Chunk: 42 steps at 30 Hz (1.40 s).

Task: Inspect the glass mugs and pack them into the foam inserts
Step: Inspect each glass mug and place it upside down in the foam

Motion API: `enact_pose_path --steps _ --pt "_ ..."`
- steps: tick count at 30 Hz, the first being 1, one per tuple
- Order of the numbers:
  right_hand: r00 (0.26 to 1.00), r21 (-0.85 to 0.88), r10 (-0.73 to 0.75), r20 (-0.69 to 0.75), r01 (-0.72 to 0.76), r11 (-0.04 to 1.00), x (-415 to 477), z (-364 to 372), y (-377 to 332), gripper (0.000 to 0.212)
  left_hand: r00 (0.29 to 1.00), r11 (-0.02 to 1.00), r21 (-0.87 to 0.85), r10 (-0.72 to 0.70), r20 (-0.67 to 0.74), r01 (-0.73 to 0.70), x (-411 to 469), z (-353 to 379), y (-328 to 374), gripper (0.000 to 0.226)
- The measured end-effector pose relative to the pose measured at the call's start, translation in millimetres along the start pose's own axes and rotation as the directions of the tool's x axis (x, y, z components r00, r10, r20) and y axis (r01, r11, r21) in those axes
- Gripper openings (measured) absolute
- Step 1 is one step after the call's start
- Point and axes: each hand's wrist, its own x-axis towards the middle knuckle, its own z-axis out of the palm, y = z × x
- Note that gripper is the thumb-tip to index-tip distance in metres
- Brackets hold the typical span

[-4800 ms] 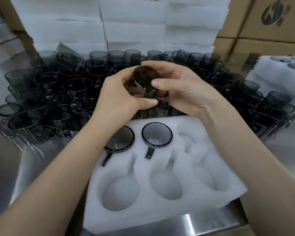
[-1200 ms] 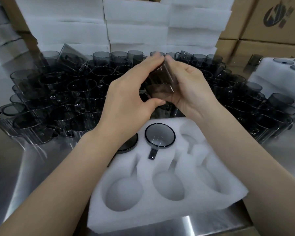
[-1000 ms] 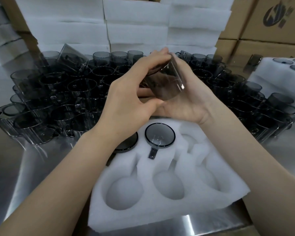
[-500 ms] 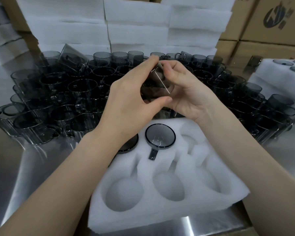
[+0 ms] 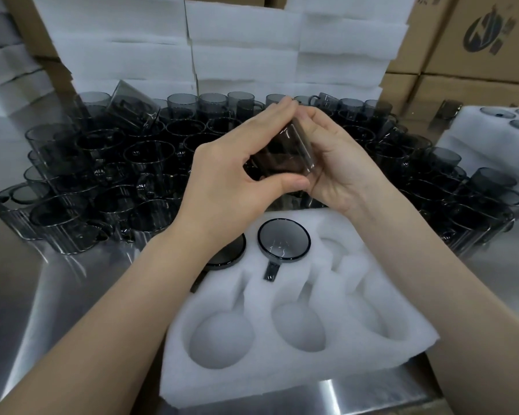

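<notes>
I hold one smoky grey glass mug (image 5: 285, 158) tilted on its side above the table, between both hands. My left hand (image 5: 231, 178) grips it from the left, thumb under it and fingers over the top. My right hand (image 5: 339, 163) cups it from the right, fingertips at its upper rim. Below lies a white foam insert (image 5: 297, 363) with round pockets. Two mugs sit in its back row: one (image 5: 283, 244) in full view, one (image 5: 226, 256) half hidden under my left wrist. The other pockets show bare foam.
Many loose grey mugs (image 5: 150, 163) crowd the steel table (image 5: 57, 295) behind and beside the insert. Stacked foam sheets (image 5: 243, 46) and cardboard boxes (image 5: 474, 40) stand at the back. A filled foam insert (image 5: 492, 130) lies at the right.
The mug has been turned over in my hands, from base towards me to lying tilted on its side. Both hands stayed above the insert's back row.
</notes>
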Motion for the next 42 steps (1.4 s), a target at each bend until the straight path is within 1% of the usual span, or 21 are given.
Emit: enact_pose_path --steps 2,4,6,8,10,13,15,19,21,23,26,28,30,31,32,34,35,37,39,40,42 --pt "0.997 -0.031 0.062 0.049 -0.06 0.998 -0.6 -0.2 -1.9 0.034 0.997 0.998 -0.046 -0.051 -0.06 0.048 0.9 -0.8 -0.4 0.073" --pt "0.984 -0.047 0.122 0.132 -0.117 0.992 -2.4 0.1 -3.9 0.046 0.985 0.99 -0.098 -0.112 -0.132 0.099 2.5 -2.9 -1.5 0.064" --pt "0.966 -0.04 0.162 0.2 -0.157 0.987 -5.2 1.2 -4.3 0.045 0.971 0.981 -0.143 -0.158 -0.177 0.134 4.0 -5.5 -3.5 0.053" --pt "0.951 -0.015 0.211 0.227 -0.213 0.977 -6.4 1.7 -4.0 0.042 0.964 0.975 -0.162 -0.183 -0.19 0.153 5.2 -7.4 -5.2 0.045" --pt "0.942 -0.04 0.256 0.219 -0.253 0.967 -6.8 2.7 -5.9 0.042 0.959 0.972 -0.165 -0.197 -0.205 0.165 6.6 -8.2 -6.3 0.039" --pt "0.944 -0.204 0.292 0.151 -0.259 0.944 -6.1 6.3 -10.7 0.049 0.945 0.978 -0.128 -0.194 -0.264 0.165 8.0 -7.6 -6.7 0.035" --pt "0.948 -0.247 0.297 0.117 -0.262 0.933 -5.5 8.2 -13.1 0.052 0.936 0.979 -0.108 -0.199 -0.291 0.174 7.8 -6.8 -6.3 0.034" --pt "0.97 -0.287 0.24 0.045 -0.218 0.933 -6.8 8.1 -15.4 0.028 0.918 0.975 -0.076 -0.222 -0.328 0.208 7.6 -7.2 -6.3 0.032" --pt "0.982 -0.338 0.189 0.026 -0.17 0.926 -8.4 5.8 -16.1 0.024 0.903 0.964 -0.122 -0.264 -0.34 0.236 7.5 -7.6 -5.7 0.03" --pt "0.991 -0.411 0.132 0.011 -0.116 0.904 -11.5 2.9 -19.2 0.03 0.888 0.947 -0.174 -0.314 -0.336 0.269 6.9 -8.0 -5.9 0.023" --pt "0.999 -0.52 0.051 0.019 -0.033 0.853 -21.3 -3.8 -30.9 0.047 0.882 0.928 -0.225 -0.358 -0.308 0.298 6.2 -8.5 -5.1 0.011" --pt "0.995 -0.559 0.023 0.099 0.036 0.828 -32.1 -10.1 -42.8 0.053 0.889 0.925 -0.237 -0.359 -0.285 0.297 6.3 -8.3 -3.7 0.009" --pt "0.978 -0.611 0.065 0.198 0.071 0.788 -45.6 -15.4 -57.0 0.051 0.899 0.926 -0.231 -0.354 -0.259 0.298 6.3 -7.6 -2.5 0.009" --pt "0.967 -0.667 0.116 0.227 0.067 0.742 -52.7 -16.9 -64.4 0.05 0.902 0.927 -0.226 -0.353 -0.248 0.3 6.1 -7.2 -2.3 0.01" --pt "0.955 -0.747 0.174 0.239 0.066 0.662 -59.2 -17.4 -71.2 0.048 0.905 0.927 -0.221 -0.353 -0.237 0.303 6.0 -6.8 -2.5 0.01" --pt "0.936 -0.909 0.268 0.227 0.105 0.403 -68.6 -16.0 -80.6 0.039 0.909 0.926 -0.208 -0.358 -0.211 0.316 6.3 -6.2 -3.9 0.011" --pt "0.929 -0.956 0.311 0.201 0.118 0.268 -71.5 -13.9 -82.5 0.036 0.912 0.926 -0.194 -0.361 -0.196 0.324 6.6 -5.7 -4.9 0.012" --pt "0.92 -0.992 0.371 0.127 0.112 0.062 -75.8 -6.0 -81.5 0.047 0.92 0.931 -0.157 -0.354 -0.166 0.33 6.9 -4.8 -6.4 0.014" --pt "0.923 -0.99 0.376 0.077 0.115 -0.079 -78.2 2.6 -78.2 0.061 0.931 0.939 -0.121 -0.338 -0.136 0.323 6.4 -3.8 -7.0 0.013" --pt "0.926 -0.984 0.373 0.061 0.119 -0.136 -78.9 6.8 -77.0 0.064 0.936 0.942 -0.105 -0.33 -0.122 0.318 6.1 -3.6 -7.0 0.012" --pt "0.924 -0.969 0.381 0.022 0.114 -0.22 -80.1 12.8 -75.2 0.059 0.942 0.946 -0.072 -0.321 -0.097 0.315 5.5 -3.9 -7.3 0.013"
